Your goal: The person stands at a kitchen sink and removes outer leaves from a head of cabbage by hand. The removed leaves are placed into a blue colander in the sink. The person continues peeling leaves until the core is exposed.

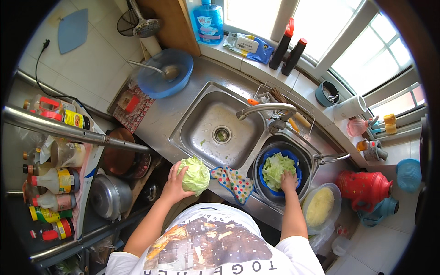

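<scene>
My left hand (176, 182) grips a pale green head of cabbage (196, 176) just off the counter's front edge. Over the small right basin, my right hand (289, 180) touches torn cabbage leaves (277, 167), its fingertips partly lost among them, so its grip is unclear. These leaves fill a blue plastic basket (300, 174), which sits within a larger clear bowl (256, 161). Between my hands a polka-dot cloth (234, 182) drapes over the counter edge. To its upper left lies the large steel sink basin (192, 117), wet, with small leaf scraps near its drain.
A curved faucet (266, 107) arches over the sink divider. Behind it stands a wire rack (311, 128) with brushes. A blue basin (165, 91) holding a ladle stands at the back left. Right of the counter are a tub of yellowish shreds (319, 206) and a red thermos (362, 189).
</scene>
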`<state>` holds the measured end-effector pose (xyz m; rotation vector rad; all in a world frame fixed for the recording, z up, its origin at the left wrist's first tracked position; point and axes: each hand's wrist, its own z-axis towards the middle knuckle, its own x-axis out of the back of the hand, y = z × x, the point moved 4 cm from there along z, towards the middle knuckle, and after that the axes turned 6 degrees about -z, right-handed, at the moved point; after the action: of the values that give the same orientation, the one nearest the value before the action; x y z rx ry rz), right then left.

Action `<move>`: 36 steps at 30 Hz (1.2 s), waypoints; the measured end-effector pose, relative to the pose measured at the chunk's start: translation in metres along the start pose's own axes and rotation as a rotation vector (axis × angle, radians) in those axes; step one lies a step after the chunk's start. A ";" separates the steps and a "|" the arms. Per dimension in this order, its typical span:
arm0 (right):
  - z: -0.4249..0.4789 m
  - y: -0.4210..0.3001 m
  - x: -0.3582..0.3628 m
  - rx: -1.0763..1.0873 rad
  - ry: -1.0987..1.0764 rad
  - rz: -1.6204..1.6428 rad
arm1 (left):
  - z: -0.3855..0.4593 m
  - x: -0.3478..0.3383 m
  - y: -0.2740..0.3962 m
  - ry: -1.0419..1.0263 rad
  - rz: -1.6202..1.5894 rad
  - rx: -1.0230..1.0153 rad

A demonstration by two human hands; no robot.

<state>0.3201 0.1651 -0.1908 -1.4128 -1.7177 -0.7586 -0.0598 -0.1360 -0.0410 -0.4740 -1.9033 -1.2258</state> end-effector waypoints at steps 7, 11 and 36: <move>-0.031 -0.047 0.062 0.227 0.524 0.231 | 0.005 0.001 -0.004 -0.022 -0.022 0.062; -0.090 -0.169 0.065 0.813 0.281 0.582 | 0.009 -0.002 -0.012 0.032 -0.041 0.077; -0.137 -0.286 0.023 1.057 -0.206 0.655 | 0.007 -0.003 -0.009 0.077 -0.098 0.115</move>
<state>0.0644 0.0041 -0.0921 -1.1370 -1.2904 0.6096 -0.0674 -0.1340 -0.0501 -0.2714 -1.9378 -1.1717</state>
